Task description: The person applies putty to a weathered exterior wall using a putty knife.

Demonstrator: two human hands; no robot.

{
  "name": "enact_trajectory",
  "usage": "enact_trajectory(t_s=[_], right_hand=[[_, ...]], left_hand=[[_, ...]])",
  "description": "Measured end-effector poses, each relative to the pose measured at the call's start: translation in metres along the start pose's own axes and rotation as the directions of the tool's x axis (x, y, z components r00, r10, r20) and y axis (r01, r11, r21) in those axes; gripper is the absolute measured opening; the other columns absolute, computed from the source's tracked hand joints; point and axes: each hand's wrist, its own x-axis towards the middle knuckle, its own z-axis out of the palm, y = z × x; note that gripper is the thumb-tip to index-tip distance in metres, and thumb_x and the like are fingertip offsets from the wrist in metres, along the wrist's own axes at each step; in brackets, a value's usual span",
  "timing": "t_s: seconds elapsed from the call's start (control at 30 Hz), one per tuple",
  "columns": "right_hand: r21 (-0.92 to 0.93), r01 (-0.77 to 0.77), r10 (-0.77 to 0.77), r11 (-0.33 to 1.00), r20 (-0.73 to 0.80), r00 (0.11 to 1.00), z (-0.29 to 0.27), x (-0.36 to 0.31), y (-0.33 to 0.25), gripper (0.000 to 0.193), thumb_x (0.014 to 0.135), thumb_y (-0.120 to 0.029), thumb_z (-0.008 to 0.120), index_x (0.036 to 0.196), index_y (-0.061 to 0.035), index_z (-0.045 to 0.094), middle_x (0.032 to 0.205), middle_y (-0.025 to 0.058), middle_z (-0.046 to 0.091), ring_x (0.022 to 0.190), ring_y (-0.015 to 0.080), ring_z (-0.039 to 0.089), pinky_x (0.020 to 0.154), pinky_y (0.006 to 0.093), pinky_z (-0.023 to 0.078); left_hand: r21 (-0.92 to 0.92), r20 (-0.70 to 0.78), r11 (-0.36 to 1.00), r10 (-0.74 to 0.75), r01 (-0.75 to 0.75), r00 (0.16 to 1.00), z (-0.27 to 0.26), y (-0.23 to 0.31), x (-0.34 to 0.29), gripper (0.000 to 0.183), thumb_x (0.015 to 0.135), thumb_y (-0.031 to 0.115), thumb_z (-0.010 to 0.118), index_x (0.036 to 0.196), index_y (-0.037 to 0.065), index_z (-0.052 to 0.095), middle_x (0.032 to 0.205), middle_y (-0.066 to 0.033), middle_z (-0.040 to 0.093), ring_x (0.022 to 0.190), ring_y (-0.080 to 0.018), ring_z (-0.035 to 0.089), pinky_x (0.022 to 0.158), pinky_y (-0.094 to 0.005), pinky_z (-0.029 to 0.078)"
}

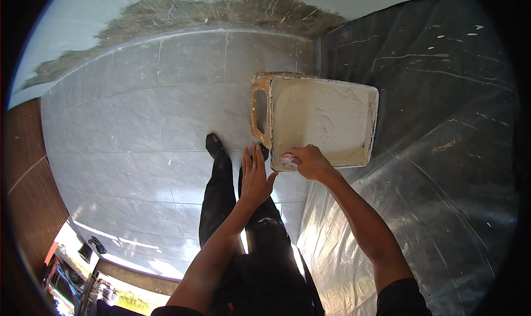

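Observation:
A rectangular tray point(374, 119) with a smeared rim holds a wide layer of pale, wet plaster-like paste point(326, 114). At its near left corner, my right hand point(314, 162) is closed around a small red-and-white tool point(289, 160) coated with paste; its exact kind is not clear. My left hand point(255, 179) is just left of that corner, fingers stretched out, holding nothing. Under the tray's left side shows a brown, paste-spotted support point(259, 84) with an oblong opening.
Grey floor tiles point(127, 106) spread to the left, below a pale wall with a rough dark patch point(221, 14). Dark plastic sheeting point(437, 106), spattered white, hangs on the right. A brown slatted panel point(33, 189) stands at far left. My feet point(214, 144) are near the tray.

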Motion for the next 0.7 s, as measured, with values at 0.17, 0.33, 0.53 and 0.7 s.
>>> enact_trajectory(t_s=[0.17,0.33,0.53,0.7], right_hand=[[-0.073,0.001,0.003,0.997,0.047,0.999,0.002,0.007,0.003,0.019,0.088,-0.011,0.063,0.104,-0.0045,0.072,0.099,0.0227,0.071,0.095,0.0424,0.068,0.086,0.0479,0.054],[-0.059,0.009,0.000,0.998,0.147,0.989,-0.010,0.005,0.010,0.023,0.090,-0.009,0.061,0.109,-0.0090,0.073,0.103,0.0201,0.072,0.100,0.0388,0.068,0.090,0.0455,0.054],[-0.010,0.006,-0.005,1.000,0.152,0.988,-0.023,0.002,0.005,0.029,0.091,-0.006,0.060,0.115,-0.0132,0.074,0.107,0.0183,0.072,0.100,0.0364,0.069,0.090,0.0436,0.054],[0.163,-0.052,0.042,0.985,0.065,0.997,-0.035,0.001,0.028,0.030,0.089,-0.003,0.061,0.115,-0.0118,0.074,0.106,0.0176,0.073,0.098,0.0366,0.069,0.088,0.0417,0.055]], left_hand=[[-0.032,-0.019,0.999,0.013,-0.013,1.000,0.000,-0.002,0.000,0.098,0.090,0.023,0.073,0.155,-0.010,0.008,0.164,-0.0313,0.007,0.152,-0.0522,0.002,0.123,-0.0582,0.012],[0.006,-0.006,1.000,0.003,-0.003,1.000,0.000,-0.002,0.000,0.102,0.089,0.022,0.074,0.157,-0.006,0.004,0.165,-0.0297,0.006,0.153,-0.0485,0.001,0.124,-0.0531,0.011],[0.019,-0.012,1.000,0.011,-0.011,1.000,0.002,-0.003,0.000,0.102,0.089,0.024,0.074,0.157,-0.006,0.004,0.165,-0.0294,0.006,0.153,-0.0479,0.001,0.124,-0.0535,0.011],[0.017,-0.022,1.000,0.017,-0.016,1.000,0.001,-0.001,-0.001,0.101,0.089,0.023,0.073,0.157,-0.006,0.004,0.165,-0.0294,0.006,0.153,-0.0479,0.002,0.124,-0.0536,0.012]])
